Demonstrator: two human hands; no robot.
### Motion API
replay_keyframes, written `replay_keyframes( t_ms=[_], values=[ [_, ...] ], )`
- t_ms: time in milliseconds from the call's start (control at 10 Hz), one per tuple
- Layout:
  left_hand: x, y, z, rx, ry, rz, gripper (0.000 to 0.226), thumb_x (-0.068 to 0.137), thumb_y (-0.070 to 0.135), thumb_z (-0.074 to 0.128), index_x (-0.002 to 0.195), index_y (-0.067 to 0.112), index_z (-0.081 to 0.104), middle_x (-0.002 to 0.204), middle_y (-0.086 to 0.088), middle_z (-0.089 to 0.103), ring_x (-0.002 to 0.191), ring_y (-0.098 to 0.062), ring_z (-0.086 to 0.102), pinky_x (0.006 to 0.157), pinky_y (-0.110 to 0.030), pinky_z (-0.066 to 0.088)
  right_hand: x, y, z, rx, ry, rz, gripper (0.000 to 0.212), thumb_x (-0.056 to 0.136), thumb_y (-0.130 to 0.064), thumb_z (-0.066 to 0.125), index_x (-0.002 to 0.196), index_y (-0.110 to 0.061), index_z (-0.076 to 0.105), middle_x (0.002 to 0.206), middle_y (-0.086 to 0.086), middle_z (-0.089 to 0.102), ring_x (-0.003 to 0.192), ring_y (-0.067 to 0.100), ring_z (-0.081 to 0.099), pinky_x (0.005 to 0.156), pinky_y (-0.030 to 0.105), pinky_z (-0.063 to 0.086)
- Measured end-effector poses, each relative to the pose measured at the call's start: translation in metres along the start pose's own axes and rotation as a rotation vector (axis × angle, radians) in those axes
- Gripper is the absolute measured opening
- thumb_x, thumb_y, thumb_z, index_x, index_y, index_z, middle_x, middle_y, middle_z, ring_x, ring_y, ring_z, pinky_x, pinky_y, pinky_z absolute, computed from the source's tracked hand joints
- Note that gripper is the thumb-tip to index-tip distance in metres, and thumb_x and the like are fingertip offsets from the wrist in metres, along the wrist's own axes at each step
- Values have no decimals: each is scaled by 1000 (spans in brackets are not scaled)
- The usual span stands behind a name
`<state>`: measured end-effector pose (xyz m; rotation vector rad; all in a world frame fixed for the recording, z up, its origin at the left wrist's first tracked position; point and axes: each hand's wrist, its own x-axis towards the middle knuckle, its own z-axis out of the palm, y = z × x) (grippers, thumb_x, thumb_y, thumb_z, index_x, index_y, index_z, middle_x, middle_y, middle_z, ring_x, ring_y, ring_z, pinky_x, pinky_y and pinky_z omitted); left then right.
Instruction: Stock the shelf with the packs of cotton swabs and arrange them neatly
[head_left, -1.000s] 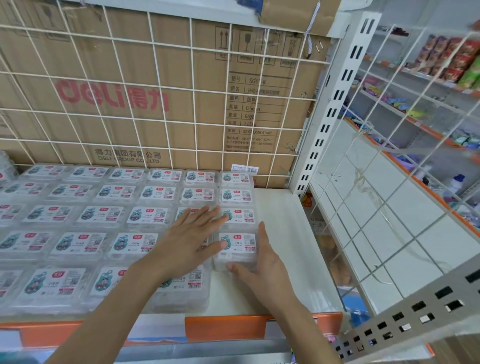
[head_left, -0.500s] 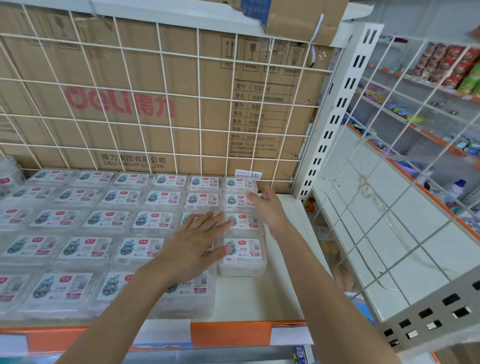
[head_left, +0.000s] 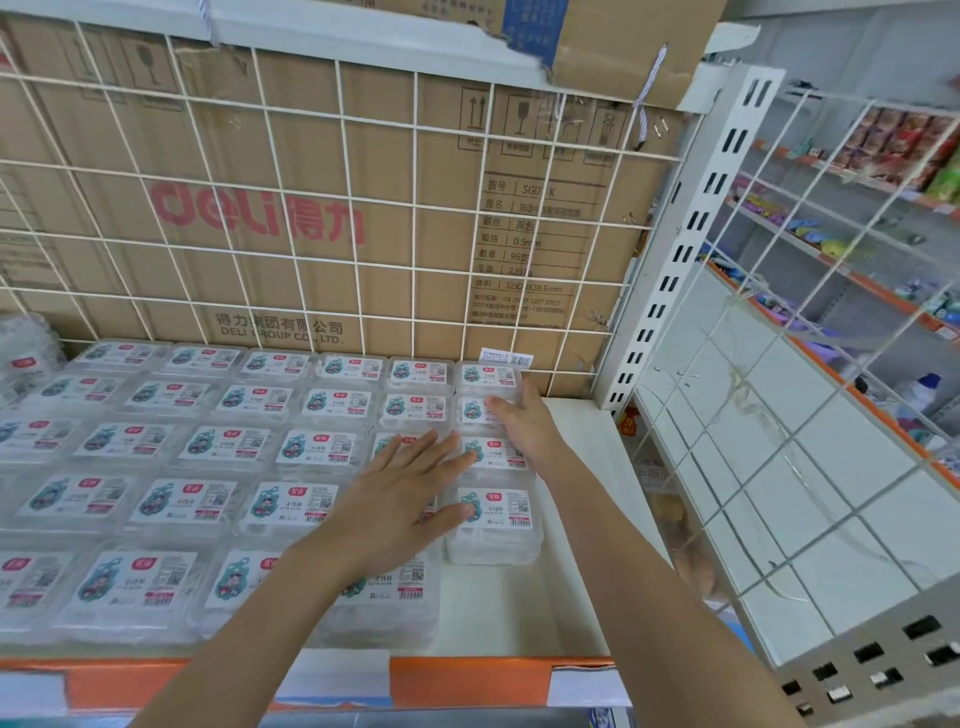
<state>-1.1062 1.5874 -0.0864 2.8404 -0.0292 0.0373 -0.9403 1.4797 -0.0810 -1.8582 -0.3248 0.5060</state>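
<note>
**Both hands flat on the swab packs at the shelf's right end**

An orange price strip (head_left: 467, 680) runs along the front edge of the white shelf (head_left: 576, 545). Behind it, the packs of cotton swabs (head_left: 223, 452) lie flat in rows from the front edge to the back. They are clear boxes, each with a white label bearing a teal cartoon figure, a red badge and a barcode. The small print on the labels is too fine to read.

The left hand (head_left: 400, 499) lies palm down across the packs with its fingers spread and straight. Its thumb touches the front pack of the rightmost column (head_left: 493, 519). The right hand (head_left: 524, 421) reaches further back along that column, fingers extended against the pack second from the back, gripping nothing. The shelf's right edge and front right corner are bare board.

At the back edge stands a white wire grid (head_left: 337, 208). Behind it is a cardboard carton (head_left: 270, 280) printed with a red "deli" logo, "DELI GROUP CO., LTD." and "0.5mm". A slotted white upright (head_left: 691, 234) marks the back right corner. Beyond it, more shelves (head_left: 831, 249) hold colourful goods.
</note>
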Motion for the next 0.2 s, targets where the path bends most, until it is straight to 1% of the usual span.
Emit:
replay_keyframes(
  t_ms=[100, 200],
  values=[
    [1, 0, 0, -69, 16, 0, 90, 57, 89, -19, 137, 49, -4, 148, 24, -11, 139, 3, -16, 112, -22, -16, -7, -5, -2, -42, 34, -20, 26, 96, -32, 50, 119, -22, 42, 113, -3, 57, 94, 15, 59, 81, 30, 48],
    [2, 1, -9, -424, 95, -20, 74, 73, 87, 11, 137, 50, 22, 152, 22, 11, 140, 5, 7, 115, -21, 3, -14, -3, -11, -127, 177, -107, 37, 97, -41, 45, 127, -20, 46, 116, -3, 57, 99, 13, 56, 82, 29, 42]
  ],
)
